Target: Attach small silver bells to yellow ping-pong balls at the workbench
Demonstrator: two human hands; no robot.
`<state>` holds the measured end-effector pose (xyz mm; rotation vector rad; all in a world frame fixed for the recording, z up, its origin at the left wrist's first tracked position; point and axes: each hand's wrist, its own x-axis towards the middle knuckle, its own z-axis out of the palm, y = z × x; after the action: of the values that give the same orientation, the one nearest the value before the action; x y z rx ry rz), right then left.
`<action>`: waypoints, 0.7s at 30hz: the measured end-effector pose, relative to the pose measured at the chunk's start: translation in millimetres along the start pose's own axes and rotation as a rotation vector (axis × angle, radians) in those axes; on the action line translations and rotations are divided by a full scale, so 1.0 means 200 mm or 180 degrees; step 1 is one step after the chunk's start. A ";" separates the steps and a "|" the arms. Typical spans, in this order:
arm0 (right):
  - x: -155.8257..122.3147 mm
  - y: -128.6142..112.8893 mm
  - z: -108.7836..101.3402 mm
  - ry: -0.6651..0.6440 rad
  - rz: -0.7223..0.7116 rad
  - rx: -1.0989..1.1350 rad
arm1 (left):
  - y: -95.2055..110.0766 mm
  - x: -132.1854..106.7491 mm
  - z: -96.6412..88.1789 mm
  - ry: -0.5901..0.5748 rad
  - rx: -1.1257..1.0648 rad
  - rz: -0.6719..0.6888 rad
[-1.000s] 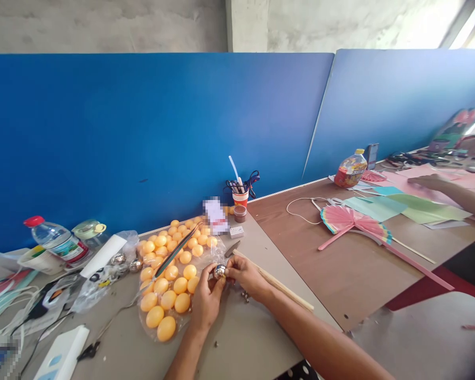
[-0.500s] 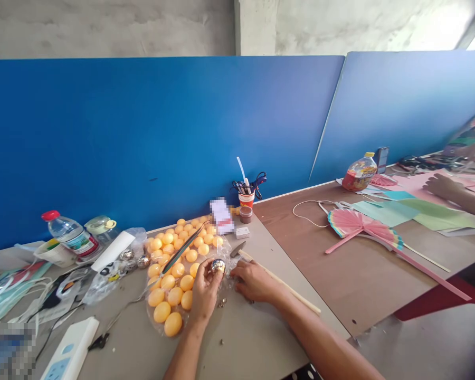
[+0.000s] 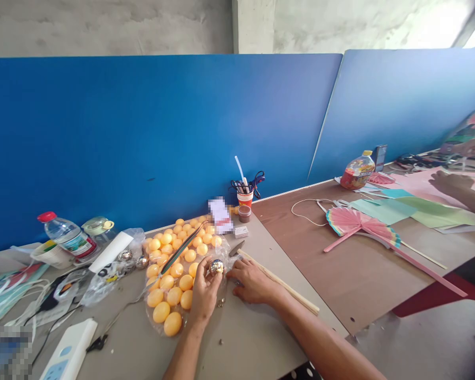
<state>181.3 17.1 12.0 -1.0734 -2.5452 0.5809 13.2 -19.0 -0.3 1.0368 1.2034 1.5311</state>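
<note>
My left hand (image 3: 206,289) is closed around a shiny silver ball (image 3: 216,266), holding it up over the edge of the clear plastic bag. Orange balls (image 3: 174,296) fill that bag, and long dark tweezers (image 3: 184,247) lie across it. To the right of the ball, my right hand (image 3: 250,279) rests low over the table with its fingers bent together at the bag's edge. Whatever its fingertips pinch is hidden. Small metallic bits (image 3: 221,303) lie on the table just below the hands. A hammer (image 3: 287,287) with a wooden handle lies behind my right hand.
On the left are a power strip (image 3: 67,351), a water bottle (image 3: 66,235), cables and more silver balls (image 3: 141,262). A pen cup (image 3: 245,198) stands against the blue partition (image 3: 162,126). Rightward lie a pink paper fan (image 3: 358,224), coloured paper and another person's hand (image 3: 451,182).
My right hand has shifted slightly left, nearer the silver ball. The left hand keeps its hold. The whole view has moved a little.
</note>
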 end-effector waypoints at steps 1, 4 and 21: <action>0.00 0.00 0.00 0.0020 -0.0016 0.0021 | 0.00 0.00 0.00 -0.0012 0.0014 -0.0029; 0.00 0.01 0.00 0.0037 -0.0045 0.0115 | 0.00 0.00 -0.01 -0.0080 -0.0082 -0.0244; -0.01 0.03 -0.06 -0.0047 0.0330 0.0185 | 0.07 0.01 0.00 0.0076 -0.1011 -0.0582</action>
<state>191.0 22.7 18.8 -1.1900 -2.4804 0.6878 11.1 -19.6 14.1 0.6825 1.0003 1.5321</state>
